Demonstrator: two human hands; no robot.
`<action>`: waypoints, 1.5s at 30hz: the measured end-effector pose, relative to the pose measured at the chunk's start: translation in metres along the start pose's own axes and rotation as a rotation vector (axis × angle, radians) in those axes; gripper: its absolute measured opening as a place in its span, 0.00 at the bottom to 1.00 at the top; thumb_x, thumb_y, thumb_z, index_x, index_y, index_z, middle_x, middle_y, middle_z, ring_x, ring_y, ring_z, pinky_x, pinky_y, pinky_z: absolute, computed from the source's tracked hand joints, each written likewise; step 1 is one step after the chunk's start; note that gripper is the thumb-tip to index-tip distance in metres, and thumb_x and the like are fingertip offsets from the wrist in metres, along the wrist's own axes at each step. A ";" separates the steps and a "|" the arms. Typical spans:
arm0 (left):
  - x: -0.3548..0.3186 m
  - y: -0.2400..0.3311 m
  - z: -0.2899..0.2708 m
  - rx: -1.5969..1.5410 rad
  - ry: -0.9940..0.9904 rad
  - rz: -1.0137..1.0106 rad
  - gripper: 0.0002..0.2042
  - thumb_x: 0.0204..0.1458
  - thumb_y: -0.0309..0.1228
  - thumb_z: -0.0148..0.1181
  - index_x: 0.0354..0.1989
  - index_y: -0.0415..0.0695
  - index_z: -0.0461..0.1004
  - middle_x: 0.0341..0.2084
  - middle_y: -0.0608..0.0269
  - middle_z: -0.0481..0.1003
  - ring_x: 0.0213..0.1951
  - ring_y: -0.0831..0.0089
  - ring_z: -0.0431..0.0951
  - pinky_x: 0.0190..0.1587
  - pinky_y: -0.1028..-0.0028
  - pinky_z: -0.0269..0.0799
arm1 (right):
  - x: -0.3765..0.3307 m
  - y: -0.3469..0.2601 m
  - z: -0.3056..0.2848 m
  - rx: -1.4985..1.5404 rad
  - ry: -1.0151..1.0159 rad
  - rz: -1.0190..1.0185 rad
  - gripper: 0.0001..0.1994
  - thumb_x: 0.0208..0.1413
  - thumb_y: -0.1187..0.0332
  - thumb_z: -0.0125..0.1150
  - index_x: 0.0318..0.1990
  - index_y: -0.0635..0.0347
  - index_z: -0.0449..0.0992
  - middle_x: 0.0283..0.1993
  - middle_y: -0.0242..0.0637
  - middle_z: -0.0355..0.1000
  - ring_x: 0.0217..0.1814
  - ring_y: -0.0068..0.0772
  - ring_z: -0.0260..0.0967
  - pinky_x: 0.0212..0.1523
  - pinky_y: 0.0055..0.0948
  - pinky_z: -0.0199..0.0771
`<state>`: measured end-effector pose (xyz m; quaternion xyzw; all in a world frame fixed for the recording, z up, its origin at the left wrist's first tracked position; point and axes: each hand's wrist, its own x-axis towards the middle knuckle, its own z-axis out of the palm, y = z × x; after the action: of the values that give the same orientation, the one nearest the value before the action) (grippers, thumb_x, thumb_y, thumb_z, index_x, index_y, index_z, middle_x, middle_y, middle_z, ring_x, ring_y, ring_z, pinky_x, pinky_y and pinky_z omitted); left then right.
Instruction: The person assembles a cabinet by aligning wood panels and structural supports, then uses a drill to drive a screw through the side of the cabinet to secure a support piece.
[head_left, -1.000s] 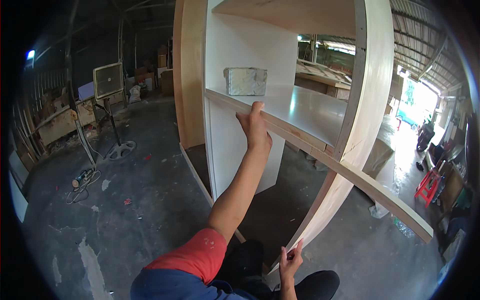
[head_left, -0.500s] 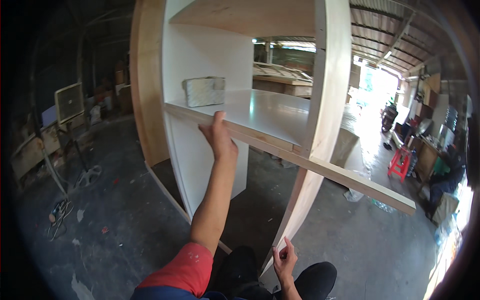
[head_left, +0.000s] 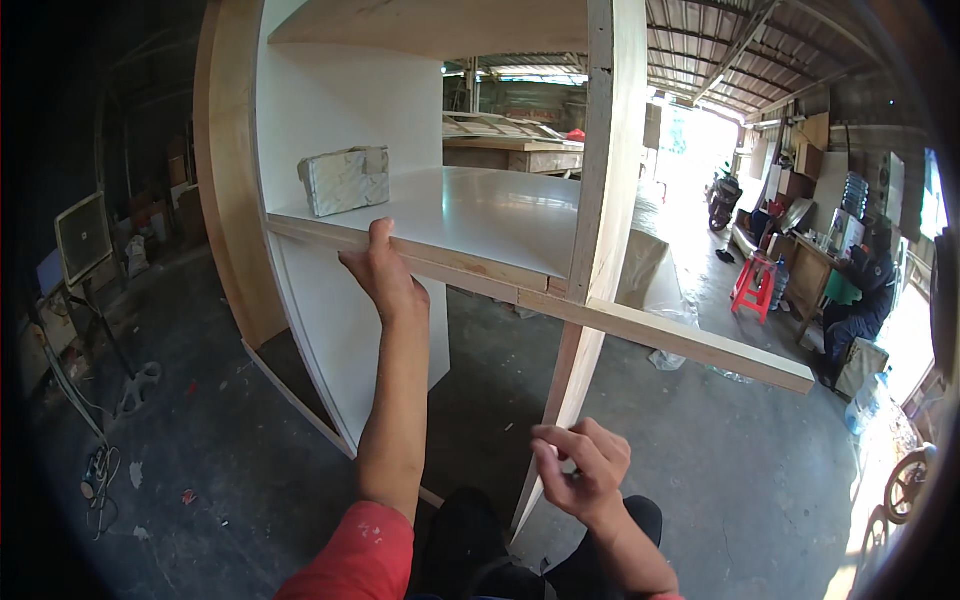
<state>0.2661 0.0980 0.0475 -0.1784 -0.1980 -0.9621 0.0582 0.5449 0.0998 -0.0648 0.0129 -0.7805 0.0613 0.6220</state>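
Note:
My left hand [head_left: 385,275] is closed round the front of the white shelf [head_left: 490,215], its thumb on top and its fingers hidden underneath. It presses a pale wooden strip [head_left: 700,348] along the shelf's front edge. The strip crosses the upright post [head_left: 603,150] of the cabinet frame and sticks out well past it on the right. A whitish, worn block [head_left: 346,180] rests on the shelf just beyond my left thumb. My right hand [head_left: 585,465] is raised in front of the post's lower part, fingers curled in a pinch. Whatever it may hold is too small to tell.
The cabinet's wooden side panel [head_left: 232,180] rises on the left. A cable with a tool [head_left: 100,475] lies on the floor at left. To the right are a red stool [head_left: 753,285], a seated person [head_left: 868,290] and a parked motorbike [head_left: 724,195].
My right hand has come up from low beside my knee, its fingers now curled together. The left hand keeps its hold on the strip. The view has swung to the right.

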 end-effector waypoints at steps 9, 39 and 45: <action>-0.007 0.007 0.008 0.075 0.031 -0.063 0.24 0.46 0.32 0.66 0.47 0.37 0.60 0.43 0.56 0.64 0.44 0.65 0.67 0.49 0.62 0.68 | 0.132 -0.022 0.046 -0.543 -0.112 -0.430 0.13 0.47 0.64 0.70 0.40 0.57 0.80 0.34 0.28 0.67 0.32 0.26 0.66 0.25 0.25 0.67; -0.016 0.014 0.008 -0.010 -0.015 -0.074 0.29 0.50 0.27 0.61 0.59 0.39 0.54 0.49 0.54 0.64 0.51 0.63 0.69 0.53 0.62 0.69 | 0.173 0.004 0.082 -0.904 -0.391 -0.528 0.09 0.47 0.64 0.65 0.30 0.60 0.75 0.33 0.32 0.67 0.43 0.30 0.66 0.32 0.25 0.73; -0.024 0.023 0.015 -0.033 -0.002 -0.065 0.29 0.50 0.24 0.60 0.60 0.39 0.54 0.51 0.54 0.64 0.53 0.64 0.68 0.57 0.62 0.66 | 0.174 0.005 0.086 -0.866 -0.362 -0.513 0.13 0.45 0.60 0.69 0.30 0.59 0.75 0.34 0.32 0.67 0.44 0.31 0.66 0.33 0.26 0.75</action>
<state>0.2970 0.0843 0.0599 -0.1739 -0.1877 -0.9664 0.0239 0.4222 0.1047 0.0849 -0.0442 -0.8010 -0.4235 0.4209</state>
